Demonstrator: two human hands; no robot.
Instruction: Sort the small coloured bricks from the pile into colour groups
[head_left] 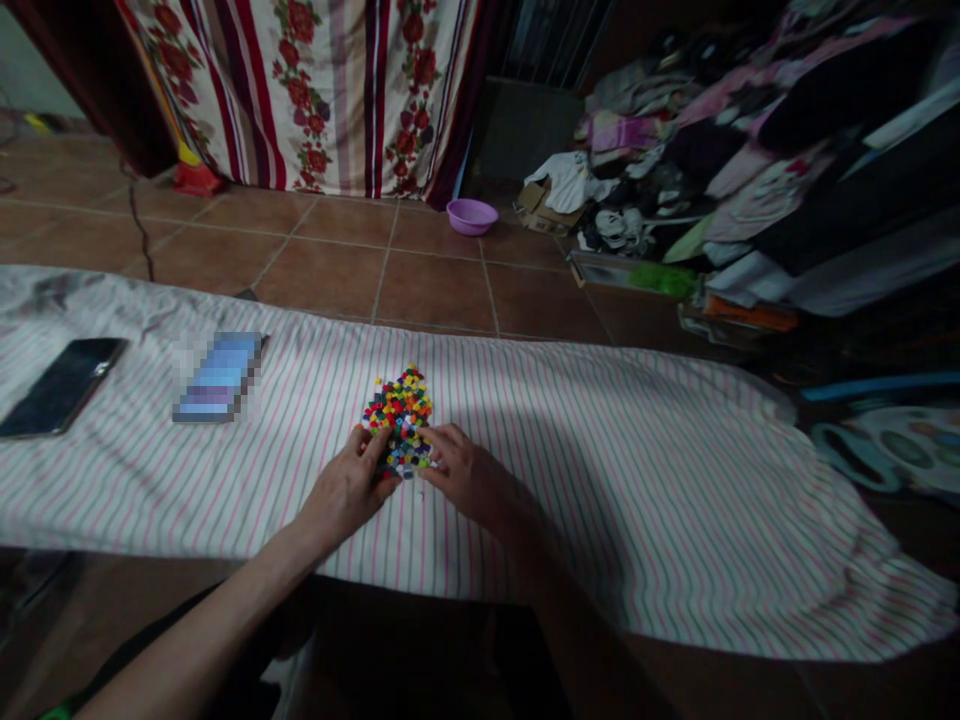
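Note:
A small heap of tiny multicoloured bricks [401,410] lies on a striped cloth [600,470] spread over the floor. My left hand [349,490] rests at the heap's near left edge, fingers curled against the bricks. My right hand [465,472] sits at the near right edge, fingertips pinched together among the pieces. What either hand grips is too small to make out. Both forearms reach in from the bottom of the view.
Two phones lie on the cloth at the left: a dark one [64,385] and one with a lit screen [220,377]. Beyond are brown floor tiles, a purple bowl [471,215], a floral curtain [315,90] and piled clothes [750,170] at the right.

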